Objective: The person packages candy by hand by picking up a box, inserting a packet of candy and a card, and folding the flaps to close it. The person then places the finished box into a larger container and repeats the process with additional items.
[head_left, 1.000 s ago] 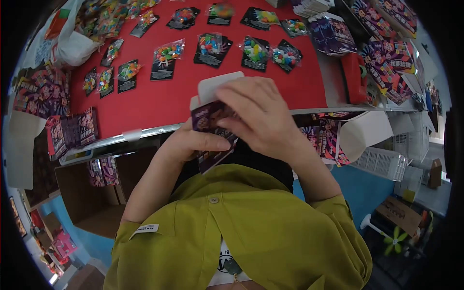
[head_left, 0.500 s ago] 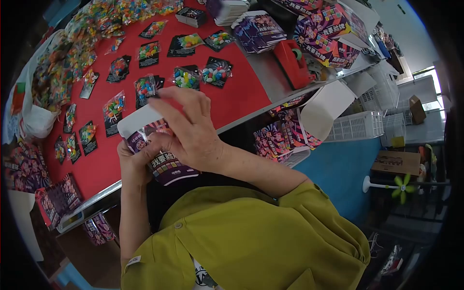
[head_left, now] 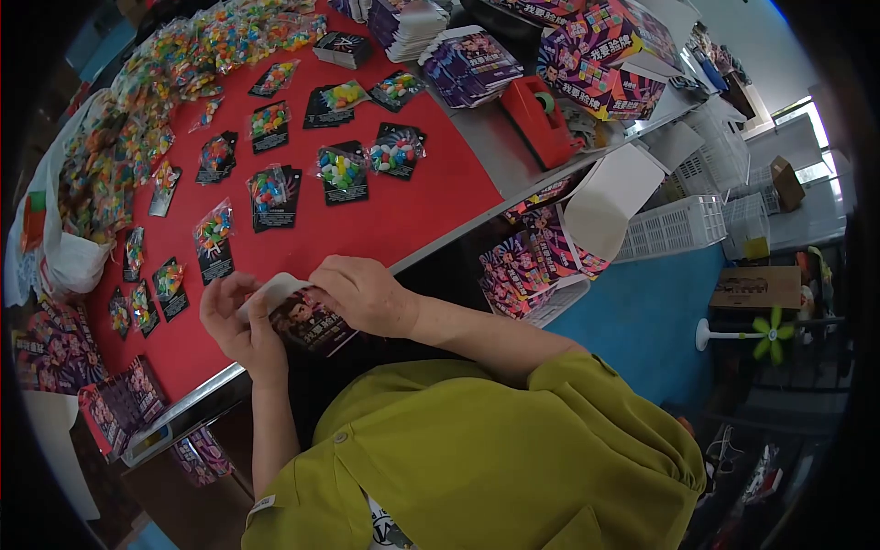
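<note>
A small purple printed carton [head_left: 316, 323] with a white flap [head_left: 286, 282] is between my two hands, just off the table's front edge. My left hand [head_left: 243, 321] grips the carton's left side, thumb near the flap and fingers curled behind it. With its fingers bent over the upper right edge, my right hand [head_left: 368, 298] holds the other side. The carton's inside is hidden. Beyond my left hand lies a clear bag of colourful candy-like pieces [head_left: 214, 225] on a black card. Another such bag [head_left: 269, 186] rests on black cards farther back.
More bagged pieces on cards are spread over the red table [head_left: 367, 229]. A heap of bags [head_left: 119, 137] fills the left back. Flat purple cartons [head_left: 472, 64] are stacked near a red tape dispenser [head_left: 543, 124]. An open display box [head_left: 119, 403] stands at the front left corner.
The carton has been lowered and turned, so a different printed face shows. My right hand has come down from above the flap to the carton's right edge. My left-hand fingers have come into view.
</note>
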